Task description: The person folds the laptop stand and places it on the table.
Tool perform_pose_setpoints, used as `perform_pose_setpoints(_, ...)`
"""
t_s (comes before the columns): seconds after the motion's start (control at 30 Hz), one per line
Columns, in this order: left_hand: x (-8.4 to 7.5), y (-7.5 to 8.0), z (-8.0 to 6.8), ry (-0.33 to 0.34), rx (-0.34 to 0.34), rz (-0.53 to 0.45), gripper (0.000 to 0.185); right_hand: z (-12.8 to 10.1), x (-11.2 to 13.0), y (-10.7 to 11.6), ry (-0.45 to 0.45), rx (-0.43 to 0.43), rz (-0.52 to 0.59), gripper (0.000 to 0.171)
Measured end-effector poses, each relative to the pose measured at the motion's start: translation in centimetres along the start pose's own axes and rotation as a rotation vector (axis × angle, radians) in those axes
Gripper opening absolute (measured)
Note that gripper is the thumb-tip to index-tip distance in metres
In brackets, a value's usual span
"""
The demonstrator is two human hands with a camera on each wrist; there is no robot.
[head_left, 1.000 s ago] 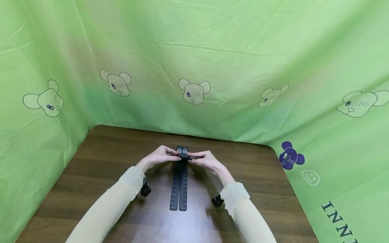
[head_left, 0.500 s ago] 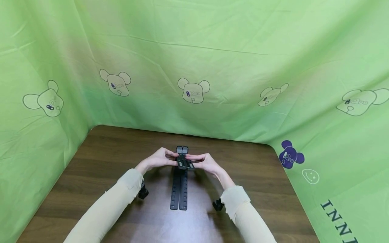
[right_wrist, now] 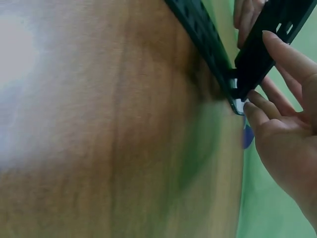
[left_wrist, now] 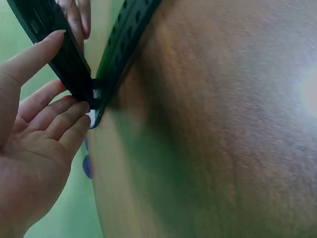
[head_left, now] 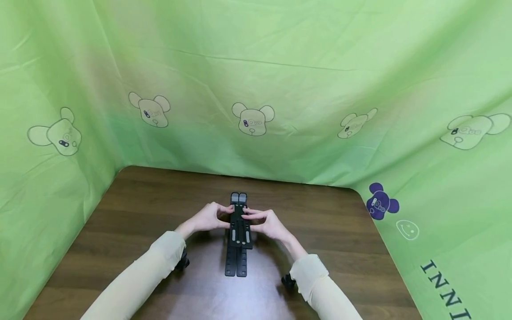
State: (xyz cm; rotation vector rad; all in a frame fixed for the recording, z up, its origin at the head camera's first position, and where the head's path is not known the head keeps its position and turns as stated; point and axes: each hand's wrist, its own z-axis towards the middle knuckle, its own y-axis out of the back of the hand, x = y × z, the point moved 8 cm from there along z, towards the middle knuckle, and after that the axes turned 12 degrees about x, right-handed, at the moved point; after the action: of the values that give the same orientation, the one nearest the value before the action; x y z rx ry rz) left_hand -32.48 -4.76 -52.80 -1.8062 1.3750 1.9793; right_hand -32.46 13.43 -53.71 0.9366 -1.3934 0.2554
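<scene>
A black folding laptop stand lies in the middle of the head view, its two long slotted base strips flat on the table. Its upper panel tilts over these strips, joined to them at the far end by a hinge. At the panel's left edge, my left hand holds it between thumb and fingers. My right hand grips the opposite edge the same way. In the left wrist view the upper panel stands at an angle above the slotted base, with the left fingertips close to the hinge.
The brown wooden table has rounded far corners. A green curtain printed with bear heads surrounds its back and sides. Black wrist cameras hang under both sleeves, low over the table.
The upper panel has swung down towards me, from nearly edge-on to showing its broad face, and covers more of the base strips. Both hands moved slightly nearer with it.
</scene>
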Motion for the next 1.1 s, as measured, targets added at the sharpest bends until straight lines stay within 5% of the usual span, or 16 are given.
perform_pose_setpoints(0.23, 0.2, -0.9, -0.5, 0.006, -0.030, 0.168, 0.057, -0.7, 0.0, -1.0, -0.011, -0.014, -0.144, 0.034)
perform_pose_setpoints(0.53, 0.6, -2.2, -0.6, -0.016, -0.036, 0.255, 0.057, -1.3, 0.4, -2.2, 0.019, -0.025, -0.339, 0.034)
perform_pose_setpoints(0.73, 2.0, -3.3, -0.1, -0.041, -0.027, 0.359, 0.060, -1.6, 0.5, -2.8, 0.033, -0.020, -0.469, 0.037)
perform_pose_setpoints(1.0, 0.1, -3.2, -1.0, 0.015, 0.008, 0.354, 0.061, -1.8, 1.3, -3.1, 0.052, 0.050, -0.563, 0.042)
perform_pose_setpoints(1.1, -0.1, -3.1, -1.1, 0.018, 0.013, 0.402, 0.061, -1.4, -0.7, -3.1, 0.097, 0.085, -0.584, 0.045)
